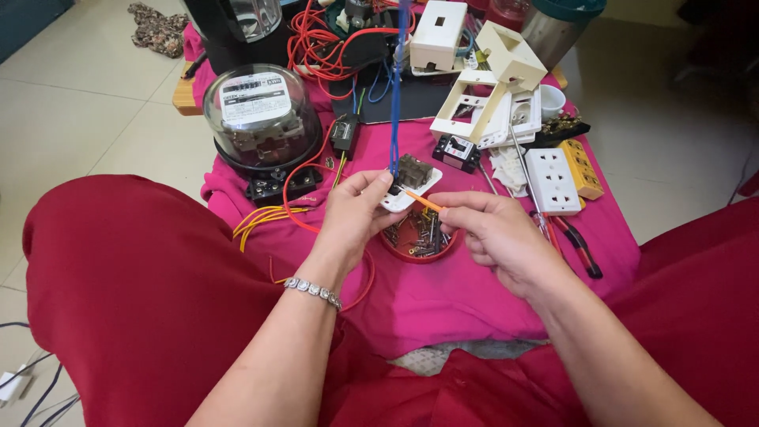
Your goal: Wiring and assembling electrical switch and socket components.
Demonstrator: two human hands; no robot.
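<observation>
A low surface (490, 292) draped in a pink cloth carries the work, with the person's red-clad knees on either side. At its far left stands a glass-domed electric meter (262, 119), with red wire (324, 47) tangled behind it; cream switch housings (498, 79) are stacked at the far right, and a white multi-socket plate (553, 180) lies beside red-handled pliers (581, 245). A small red dish of screws (417, 237) sits directly under the hands. The left hand (352, 217), wrist braceleted, has its grip clamped on a small white switch module (407, 186), holding it just above the dish with its dark terminal block facing up. A blue wire (395, 95) already runs up from that block, so one connection appears made. The right hand (494, 233) pinches an orange wire (424, 202) between thumb and forefinger, its tip at the module's edge; this conductor looks not yet seated, and the housings lie unassembled.
</observation>
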